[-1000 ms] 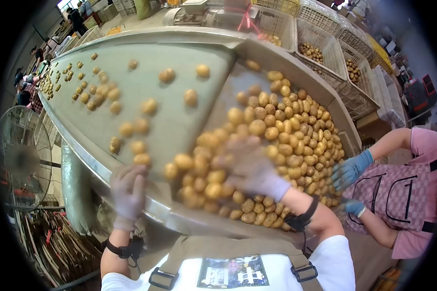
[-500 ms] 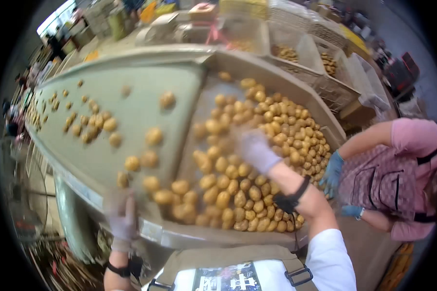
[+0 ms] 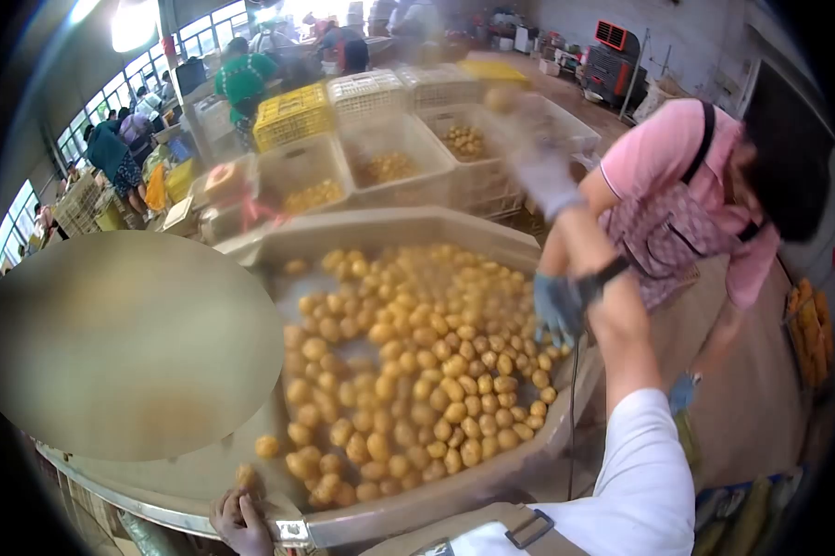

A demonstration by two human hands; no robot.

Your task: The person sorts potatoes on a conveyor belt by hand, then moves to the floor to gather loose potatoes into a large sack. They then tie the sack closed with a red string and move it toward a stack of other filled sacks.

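Potatoes: many are lying loose in the trough; some are sitting in crates.
Left hand: fingers are curling close beside one potato; can't tell if clamping.
Right hand: reaching crateward, blurring; what looks like a potato is showing by the fingers, grip unclear.

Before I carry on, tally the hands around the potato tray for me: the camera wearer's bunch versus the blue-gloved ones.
Camera wearer's hands, left hand and right hand: 2
Blue-gloved hands: 2
Total: 4
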